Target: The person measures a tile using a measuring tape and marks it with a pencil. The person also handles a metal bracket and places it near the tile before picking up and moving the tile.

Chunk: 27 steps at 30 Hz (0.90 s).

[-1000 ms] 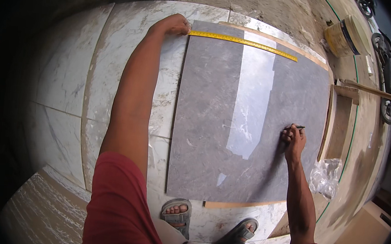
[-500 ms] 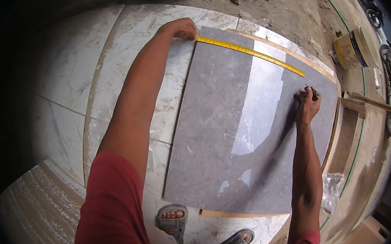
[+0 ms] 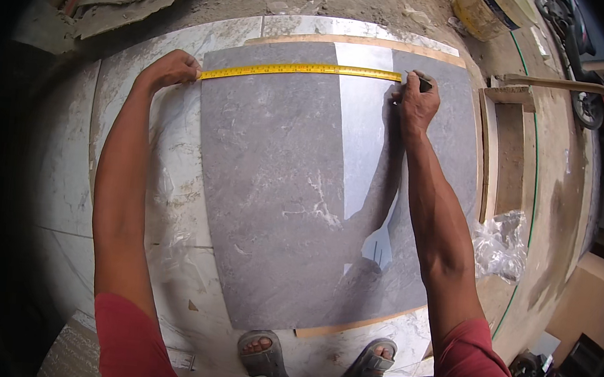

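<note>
A large grey, glossy tile (image 3: 273, 186) lies over wooden strips on white marble-look floor tiles, with a bright reflection down its right half. A yellow tape measure (image 3: 298, 70) stretches across its far part. My left hand (image 3: 176, 68) pinches the tape's left end at the tile's left edge. My right hand (image 3: 417, 102) is closed on a small dark marker (image 3: 414, 76), held at the tape's right end; whether its tip touches the tile is too small to tell. My sandalled feet stand at the near edge.
Rubble and broken boards (image 3: 117, 0) lie at the far side. A dirty bucket (image 3: 486, 11), wooden frame (image 3: 488, 154), long handled tool (image 3: 545, 82) and crumpled plastic (image 3: 498, 245) lie along the right, with a green hose (image 3: 533, 173). A motorbike (image 3: 586, 105) and boxes (image 3: 594, 300) stand beyond.
My right hand with the marker has moved far up the tile to the tape. My left hand stays at the tape's end while the whole view has shifted.
</note>
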{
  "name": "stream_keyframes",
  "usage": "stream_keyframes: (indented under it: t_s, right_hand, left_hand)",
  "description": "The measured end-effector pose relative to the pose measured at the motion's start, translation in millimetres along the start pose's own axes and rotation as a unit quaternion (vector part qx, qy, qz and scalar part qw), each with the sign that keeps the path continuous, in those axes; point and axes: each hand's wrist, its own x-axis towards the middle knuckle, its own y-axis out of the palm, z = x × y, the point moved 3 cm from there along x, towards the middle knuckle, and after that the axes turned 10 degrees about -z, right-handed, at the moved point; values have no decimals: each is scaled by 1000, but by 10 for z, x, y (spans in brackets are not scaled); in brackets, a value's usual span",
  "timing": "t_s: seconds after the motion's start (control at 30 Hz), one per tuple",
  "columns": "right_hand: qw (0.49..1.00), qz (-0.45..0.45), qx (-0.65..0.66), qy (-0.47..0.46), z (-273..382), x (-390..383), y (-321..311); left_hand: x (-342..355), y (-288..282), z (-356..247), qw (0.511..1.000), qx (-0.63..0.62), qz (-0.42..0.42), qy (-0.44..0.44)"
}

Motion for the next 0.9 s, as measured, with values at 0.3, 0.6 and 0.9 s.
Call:
stream_keyframes:
  t_s: [0.3,0.6,0.9]
  right_hand:
    - [994,-49,-95,0,298,-81,-80]
    - [997,-23,-79,5,264,-45,-28]
    - [993,-5,-116,28,348,-78,-6]
  left_hand:
    - [-8,7,-43,999,-40,7,-5]
    - [-26,4,-67,1000,-20,-15,-2]
    - [-4,3,5,1000,-11,-16,-16]
